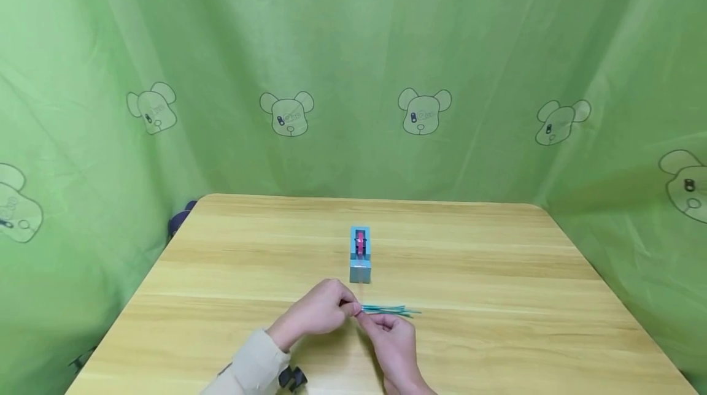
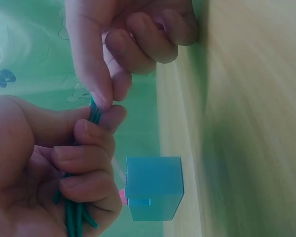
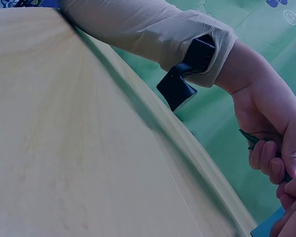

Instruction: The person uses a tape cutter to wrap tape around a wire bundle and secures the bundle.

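Note:
A bundle of thin green sticks [image 1: 389,309] lies across both hands, its loose ends fanning to the right in the head view. My left hand [image 1: 326,308] curls its fingers round the bundle; in the left wrist view, more green ends [image 2: 75,217] poke out below its palm. Thumb and index finger of my right hand [image 1: 394,343] pinch the bundle right beside the left fingertips. Just beyond the hands stands a light-blue tape dispenser [image 1: 360,272] with a pink reel [image 1: 361,241]. From its front a clear strip of tape [image 1: 361,292] runs down to the fingers, which hide its end.
The wooden table [image 1: 221,260] stretches out around the hands, with green curtains [image 1: 353,33] printed with bear heads behind it and at both sides. A black camera mount [image 1: 293,378] sits at the left sleeve [image 1: 251,361]. Something purple [image 1: 178,221] shows past the table's far left edge.

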A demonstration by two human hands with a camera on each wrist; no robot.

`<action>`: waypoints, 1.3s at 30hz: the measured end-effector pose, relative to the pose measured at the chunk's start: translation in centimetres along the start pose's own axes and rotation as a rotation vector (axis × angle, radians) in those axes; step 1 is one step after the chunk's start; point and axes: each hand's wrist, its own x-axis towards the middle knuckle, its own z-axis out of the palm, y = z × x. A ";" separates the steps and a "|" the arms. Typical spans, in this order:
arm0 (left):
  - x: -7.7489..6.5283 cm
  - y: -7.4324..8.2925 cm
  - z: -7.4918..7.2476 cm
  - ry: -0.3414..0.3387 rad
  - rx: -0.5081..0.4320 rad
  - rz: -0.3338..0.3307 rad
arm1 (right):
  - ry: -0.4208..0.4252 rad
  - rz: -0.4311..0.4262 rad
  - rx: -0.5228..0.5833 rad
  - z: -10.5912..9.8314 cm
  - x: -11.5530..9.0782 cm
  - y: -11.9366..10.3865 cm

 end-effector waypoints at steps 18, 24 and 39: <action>0.0 0.1 0.0 -0.003 0.012 0.016 | -0.079 0.024 -0.012 -0.7 -1.1 -0.8; 0.0 0.1 0.0 -0.016 0.000 0.004 | -0.088 0.007 -0.027 -1.0 -1.1 -1.4; 0.1 -0.3 0.1 -0.025 0.009 0.000 | -0.153 -0.044 -0.020 -1.7 -1.0 -3.1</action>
